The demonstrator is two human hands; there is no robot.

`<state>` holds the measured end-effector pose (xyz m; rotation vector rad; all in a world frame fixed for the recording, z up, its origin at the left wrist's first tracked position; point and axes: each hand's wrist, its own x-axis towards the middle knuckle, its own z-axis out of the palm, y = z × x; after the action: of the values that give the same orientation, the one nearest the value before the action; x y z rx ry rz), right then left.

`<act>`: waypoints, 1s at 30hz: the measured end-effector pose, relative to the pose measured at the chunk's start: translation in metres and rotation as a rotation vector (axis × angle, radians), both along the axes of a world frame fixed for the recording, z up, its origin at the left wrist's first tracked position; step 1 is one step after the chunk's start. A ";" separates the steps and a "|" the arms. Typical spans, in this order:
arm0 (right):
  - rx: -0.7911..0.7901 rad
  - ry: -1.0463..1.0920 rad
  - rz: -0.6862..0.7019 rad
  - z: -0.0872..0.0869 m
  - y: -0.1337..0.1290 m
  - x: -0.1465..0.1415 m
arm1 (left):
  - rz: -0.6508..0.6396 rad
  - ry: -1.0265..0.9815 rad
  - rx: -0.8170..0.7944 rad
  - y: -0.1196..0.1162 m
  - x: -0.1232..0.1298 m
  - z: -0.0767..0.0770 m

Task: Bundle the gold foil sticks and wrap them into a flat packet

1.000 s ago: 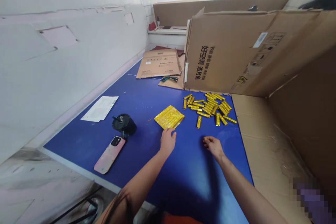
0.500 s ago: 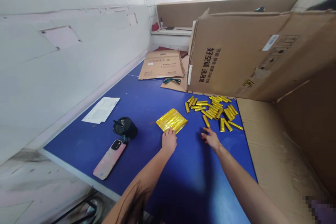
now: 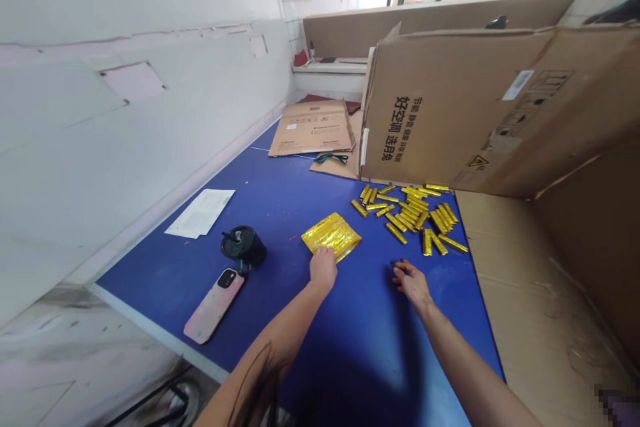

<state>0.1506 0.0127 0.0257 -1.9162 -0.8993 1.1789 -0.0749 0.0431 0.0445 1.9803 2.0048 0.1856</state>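
Observation:
A square stack of shiny gold foil paper [image 3: 333,233] lies on the blue tabletop [image 3: 280,307]. My left hand [image 3: 324,269] is closed at its near corner, the fingertips over the edge; the thumb is hidden. Further right, my right hand [image 3: 412,282] hovers by the table with its fingers apart and nothing visible in them. Beyond it several narrow folded gold strips [image 3: 410,213] lie in a loose heap. A single gold strip [image 3: 396,233] is nearest to that hand, apart from the fingers.
To the left are a black lidded cup [image 3: 243,247], a pink phone [image 3: 214,307] and white papers [image 3: 200,213]. A large cardboard box [image 3: 450,107] stands behind the strips. Flat cardboard [image 3: 313,130] and a dark green cord [image 3: 331,158] lie at the back.
My right hand has drawn back from the gold strips toward me. Some strips in the heap, including the nearest one, now lie at different angles. The left hand stays on the foil paper.

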 end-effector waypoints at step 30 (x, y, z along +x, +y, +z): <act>-0.075 0.540 0.323 0.064 -0.075 0.003 | -0.413 -0.722 -0.529 -0.035 -0.004 0.062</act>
<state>0.1541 -0.0628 0.0892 -1.4159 -0.8846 1.8287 -0.0786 0.0081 0.1061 1.6106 1.0366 0.2054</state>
